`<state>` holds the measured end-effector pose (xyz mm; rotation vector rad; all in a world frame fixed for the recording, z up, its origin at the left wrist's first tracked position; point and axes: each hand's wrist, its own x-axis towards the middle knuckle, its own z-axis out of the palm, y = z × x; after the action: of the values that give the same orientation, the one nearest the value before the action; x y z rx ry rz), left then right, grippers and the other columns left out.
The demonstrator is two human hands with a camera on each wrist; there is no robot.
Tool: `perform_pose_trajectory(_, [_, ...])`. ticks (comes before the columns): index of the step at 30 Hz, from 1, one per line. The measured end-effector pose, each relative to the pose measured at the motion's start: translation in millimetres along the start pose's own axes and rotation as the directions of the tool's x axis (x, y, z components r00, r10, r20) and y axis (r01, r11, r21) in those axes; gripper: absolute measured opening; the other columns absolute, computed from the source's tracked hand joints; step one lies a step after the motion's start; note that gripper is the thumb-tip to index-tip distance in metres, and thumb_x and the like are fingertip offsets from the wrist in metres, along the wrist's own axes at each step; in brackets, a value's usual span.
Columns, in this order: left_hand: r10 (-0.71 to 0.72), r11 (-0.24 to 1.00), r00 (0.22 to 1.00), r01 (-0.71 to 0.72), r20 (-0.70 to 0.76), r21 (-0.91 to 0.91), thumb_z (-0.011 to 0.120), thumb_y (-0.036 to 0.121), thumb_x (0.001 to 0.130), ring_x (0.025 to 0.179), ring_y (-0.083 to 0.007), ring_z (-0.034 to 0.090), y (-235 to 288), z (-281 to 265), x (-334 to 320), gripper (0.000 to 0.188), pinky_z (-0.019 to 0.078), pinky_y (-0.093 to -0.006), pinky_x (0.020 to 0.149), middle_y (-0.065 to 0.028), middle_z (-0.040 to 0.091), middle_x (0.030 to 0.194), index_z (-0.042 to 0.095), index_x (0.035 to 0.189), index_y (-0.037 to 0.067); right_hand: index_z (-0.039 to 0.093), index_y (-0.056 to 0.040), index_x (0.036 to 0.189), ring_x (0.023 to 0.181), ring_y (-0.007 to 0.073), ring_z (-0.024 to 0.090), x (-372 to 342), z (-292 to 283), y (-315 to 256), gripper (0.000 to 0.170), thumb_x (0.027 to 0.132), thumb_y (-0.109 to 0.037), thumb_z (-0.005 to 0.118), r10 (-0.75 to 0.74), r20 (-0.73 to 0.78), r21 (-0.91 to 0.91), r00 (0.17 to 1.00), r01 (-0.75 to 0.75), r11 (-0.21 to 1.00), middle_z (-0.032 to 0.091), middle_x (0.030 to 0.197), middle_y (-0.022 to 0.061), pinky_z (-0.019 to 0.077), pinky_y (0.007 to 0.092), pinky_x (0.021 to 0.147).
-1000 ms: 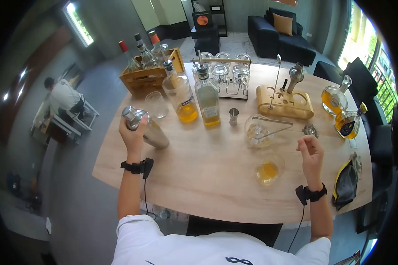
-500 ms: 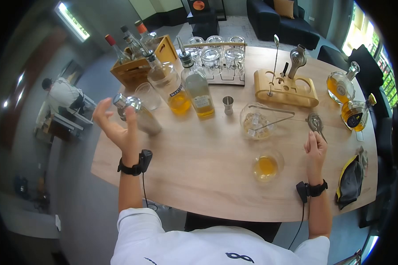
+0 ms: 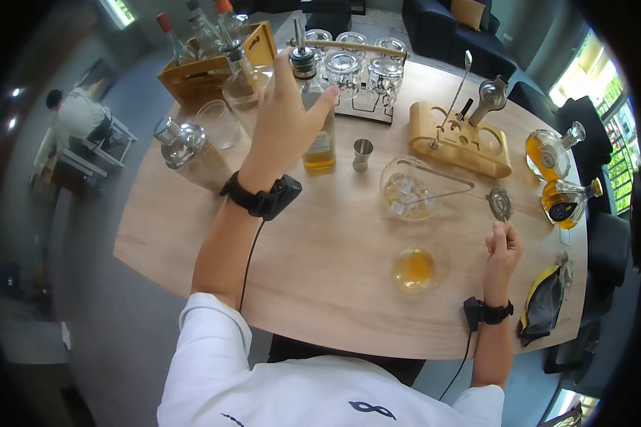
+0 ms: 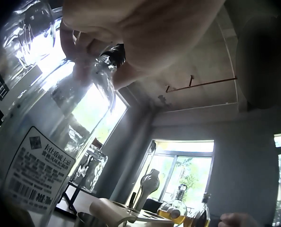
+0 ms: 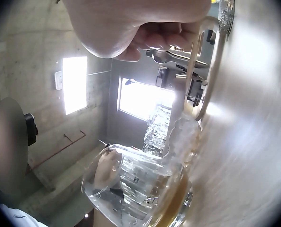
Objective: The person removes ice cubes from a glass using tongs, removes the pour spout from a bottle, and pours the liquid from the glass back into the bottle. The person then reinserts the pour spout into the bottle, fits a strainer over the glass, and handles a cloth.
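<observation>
My left hand reaches up to a pourer-topped bottle, thumb spread wide from the fingers. In the left wrist view, this bottle fills the left side and the fingers sit around its neck, partly behind the glass. Left of the arm stands a metal cocktail shaker, untouched. My right hand hangs with loosely curled fingers just below a cocktail strainer; nothing shows between the fingers in the right wrist view. A glass of amber liquid stands to the left of this hand.
An ice bowl with tongs across it and a jigger stand mid-table. Behind are a wooden bottle crate, upturned glasses on a rack and a wooden tool stand. Decanters and a dark cloth lie rightward.
My left hand has let go of the shaker and moved right and forward to the pourer-topped bottle. My right hand has lowered slightly beside the strainer, fingers still loosely curled.
</observation>
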<state>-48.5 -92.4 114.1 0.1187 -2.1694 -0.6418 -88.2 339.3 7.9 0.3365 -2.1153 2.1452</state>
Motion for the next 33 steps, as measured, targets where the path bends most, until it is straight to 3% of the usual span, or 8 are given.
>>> perform_pose_trajectory(3, [-0.060, 0.985, 0.994, 0.074, 0.090, -0.159, 0.078, 0.030, 0.100, 0.111, -0.0434, 0.068, 0, -10, 7, 0.059, 0.0511, -0.0503, 0.098, -0.0245, 0.073, 0.117, 0.052, 0.142, -0.001, 0.040, -0.0134, 0.075, 0.063, 0.0030, 0.034, -3, 0, -1, 0.041, 0.109, -0.008, 0.062, 0.012, 0.018, 0.031, 1.000, -0.012, 0.999, 0.036, 0.071, -0.0074, 0.0260, 0.0231, 0.058])
perform_pose_trajectory(7, [-0.058, 0.994, 0.976, 0.077, 0.211, -0.081, 0.080, 0.031, 0.099, 0.103, -0.0381, 0.071, 10, -30, 10, 0.042, 0.0545, -0.0473, 0.091, -0.0199, 0.076, 0.109, 0.066, 0.122, -0.001, 0.039, -0.0134, 0.077, 0.063, 0.0034, 0.034, -6, 3, -2, 0.040, 0.110, -0.007, 0.061, 0.000, 0.041, 0.021, 0.999, -0.001, 1.000, 0.036, 0.071, -0.0072, 0.0259, 0.0233, 0.058])
perform_pose_trajectory(11, [0.016, 0.996, 0.963, 0.007, 0.270, -0.083, 0.084, 0.034, 0.096, 0.099, -0.0344, 0.073, 25, -49, 5, 0.045, 0.0570, -0.0447, 0.089, -0.0167, 0.078, 0.107, 0.069, 0.122, 0.001, 0.040, -0.0134, 0.077, 0.064, 0.0034, 0.034, -6, 2, 2, 0.040, 0.110, -0.008, 0.061, -0.009, 0.062, -0.003, 0.998, 0.009, 1.000, 0.037, 0.071, -0.0067, 0.0265, 0.0235, 0.058])
perform_pose_trajectory(13, [0.000, 0.990, 0.905, 0.059, 0.426, -0.126, 0.088, 0.031, 0.093, 0.102, -0.0184, 0.075, 40, -64, 4, 0.041, 0.0555, -0.0350, 0.095, -0.0040, 0.082, 0.111, 0.070, 0.123, 0.009, 0.040, -0.0135, 0.077, 0.063, 0.0032, 0.035, -7, 2, 3, 0.040, 0.110, -0.008, 0.062, -0.004, 0.055, -0.024, 0.998, 0.005, 1.000, 0.037, 0.071, -0.0064, 0.0271, 0.0236, 0.058])
perform_pose_trajectory(25, [0.330, 0.838, 0.724, 0.070, 0.605, -0.541, 0.074, 0.004, 0.095, 0.119, -0.0267, 0.074, 79, -90, -17, 0.047, 0.0545, -0.0402, 0.102, -0.0163, 0.075, 0.128, 0.058, 0.139, -0.001, 0.041, -0.0133, 0.078, 0.063, 0.0033, 0.034, -7, 4, 3, 0.038, 0.111, -0.009, 0.061, -0.002, 0.064, 0.010, 0.998, 0.001, 1.000, 0.038, 0.071, -0.0063, 0.0268, 0.0238, 0.058])
perform_pose_trajectory(28, [0.440, 0.821, 0.591, 0.040, 0.676, -0.570, 0.066, 0.005, 0.095, 0.123, -0.0290, 0.071, 75, -88, -14, 0.051, 0.0539, -0.0420, 0.104, -0.0187, 0.073, 0.127, 0.054, 0.144, -0.003, 0.041, -0.0130, 0.078, 0.063, 0.0034, 0.034, -9, 7, 1, 0.038, 0.111, -0.009, 0.060, 0.008, 0.078, -0.010, 0.997, -0.007, 1.000, 0.038, 0.071, -0.0064, 0.0263, 0.0238, 0.058])
perform_pose_trajectory(30, [0.376, 0.621, 0.664, 0.337, 0.647, -0.707, 0.060, 0.013, 0.093, 0.116, -0.0279, 0.071, 78, -72, -28, 0.055, 0.0542, -0.0408, 0.100, -0.0174, 0.072, 0.119, 0.053, 0.145, -0.004, 0.041, -0.0130, 0.078, 0.064, 0.0033, 0.034, -10, 6, 2, 0.038, 0.111, -0.009, 0.060, 0.007, 0.083, -0.019, 0.997, -0.005, 1.000, 0.037, 0.071, -0.0065, 0.0261, 0.0238, 0.058])
perform_pose_trajectory(33, [0.269, 0.463, 0.717, 0.489, 0.643, -0.739, 0.059, 0.027, 0.093, 0.101, -0.0260, 0.070, 86, -56, -34, 0.057, 0.0553, -0.0398, 0.093, -0.0142, 0.070, 0.103, 0.053, 0.140, -0.004, 0.040, -0.0130, 0.078, 0.063, 0.0033, 0.034, -9, 7, -1, 0.038, 0.111, -0.009, 0.060, 0.008, 0.082, -0.037, 0.997, -0.005, 0.999, 0.037, 0.071, -0.0067, 0.0257, 0.0240, 0.058])
